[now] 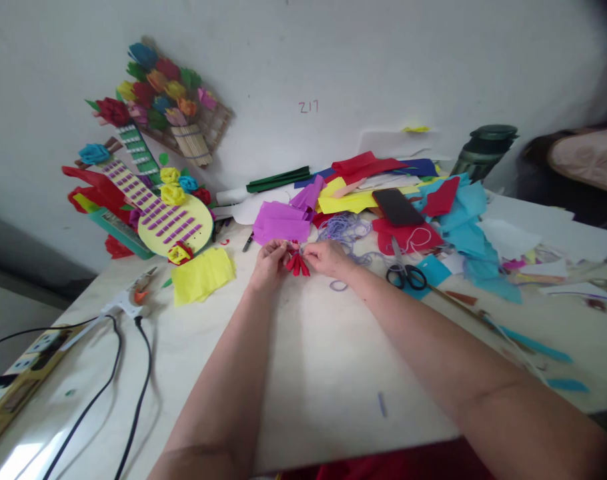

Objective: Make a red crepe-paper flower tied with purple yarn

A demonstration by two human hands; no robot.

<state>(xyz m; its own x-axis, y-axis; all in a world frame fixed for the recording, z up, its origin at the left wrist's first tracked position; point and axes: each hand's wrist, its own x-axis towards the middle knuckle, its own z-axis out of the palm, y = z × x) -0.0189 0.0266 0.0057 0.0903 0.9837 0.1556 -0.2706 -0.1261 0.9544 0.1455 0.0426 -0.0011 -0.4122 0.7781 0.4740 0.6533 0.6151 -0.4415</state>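
Note:
My left hand (269, 261) and my right hand (326, 258) meet over the white table (303, 360), both pinched on a small bundle of red crepe paper petals (297, 264) that hangs down between them. A thin thread seems to run between the fingers at the top of the bundle. Just behind the hands lie folded purple paper (279, 222) and a tangle of lilac thread (344, 228). A small loop of lilac thread (338, 285) lies by my right wrist.
Black-handled scissors (405, 273), a dark phone (397, 207), yellow paper (202, 276), and piles of red, blue and yellow sheets crowd the far side. Paper-flower crafts (158, 100) lean on the wall. A glue gun (133, 297), cables and a power strip (18, 373) sit left. A green container (486, 152) stands at the back right.

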